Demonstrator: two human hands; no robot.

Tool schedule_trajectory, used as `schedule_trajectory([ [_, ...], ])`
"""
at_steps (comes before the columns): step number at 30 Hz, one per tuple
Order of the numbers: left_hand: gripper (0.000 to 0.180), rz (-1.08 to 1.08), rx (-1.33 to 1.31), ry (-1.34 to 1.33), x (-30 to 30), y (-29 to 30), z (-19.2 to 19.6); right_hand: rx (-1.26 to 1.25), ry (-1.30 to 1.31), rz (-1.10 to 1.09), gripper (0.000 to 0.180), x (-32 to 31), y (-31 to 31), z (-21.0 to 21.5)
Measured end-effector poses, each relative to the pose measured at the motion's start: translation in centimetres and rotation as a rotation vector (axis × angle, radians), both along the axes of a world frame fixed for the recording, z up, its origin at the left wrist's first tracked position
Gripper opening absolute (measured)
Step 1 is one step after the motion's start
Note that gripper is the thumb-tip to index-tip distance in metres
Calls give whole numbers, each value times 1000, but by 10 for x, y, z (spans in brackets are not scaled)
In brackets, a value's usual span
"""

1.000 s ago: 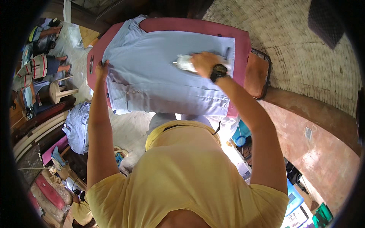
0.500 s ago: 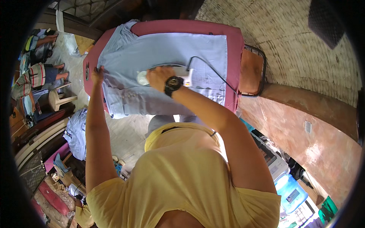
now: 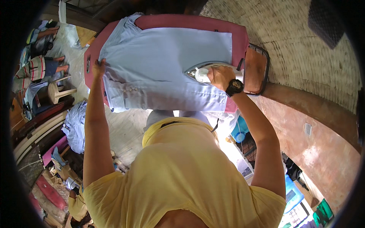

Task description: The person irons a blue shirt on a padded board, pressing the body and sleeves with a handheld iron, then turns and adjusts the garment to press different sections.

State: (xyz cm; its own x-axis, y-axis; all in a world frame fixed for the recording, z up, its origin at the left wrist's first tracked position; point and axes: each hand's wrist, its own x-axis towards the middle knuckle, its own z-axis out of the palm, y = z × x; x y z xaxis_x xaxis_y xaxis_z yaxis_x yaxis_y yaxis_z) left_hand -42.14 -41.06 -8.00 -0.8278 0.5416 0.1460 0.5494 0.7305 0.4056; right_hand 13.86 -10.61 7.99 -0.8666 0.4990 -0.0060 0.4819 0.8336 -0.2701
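A light blue garment (image 3: pixel 163 53) with buttons lies spread over a maroon ironing board (image 3: pixel 182 21). My right hand (image 3: pixel 221 77), with a black watch above it, is closed round the handle of a white clothes iron (image 3: pixel 202 74). The iron rests on the cloth near the board's right end, its pointed tip toward the left. At the left end, my left hand (image 3: pixel 99 67) pinches the garment's edge. Part of the iron's body is hidden under my right hand.
A metal rack with a brown panel (image 3: pixel 256 70) extends from the board's right end. Left of the board are a beige stool (image 3: pixel 59 91) and a pile of light blue clothes (image 3: pixel 75 127). Another person in striped clothing (image 3: pixel 34 72) is farther left. A blue water container (image 3: pixel 292 193) stands at lower right.
My right hand has slid the iron rightward across the garment, from its middle to near the right end. My left hand keeps its hold on the left edge.
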Motion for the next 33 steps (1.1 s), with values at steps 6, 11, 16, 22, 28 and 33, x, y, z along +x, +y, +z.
schedule_trajectory([
  [6,59,-24,-33,-83,6,17,5,-6,-67,-23,39,31,16,7],
  [11,58,16,-209,-124,-9,1,4,-47,-33,35,38,16,6,5],
  [16,74,26,-37,-54,-3,0,0,69,-78,94,27,51,28,-13],
  [22,56,-1,196,-541,3,3,28,-217,39,179,53,-14,-8,15],
  [28,44,113,-4,-210,36,-33,21,-292,31,238,63,-117,-54,12],
  [33,27,106,103,-208,46,-31,38,-164,43,441,63,-193,-80,4],
])
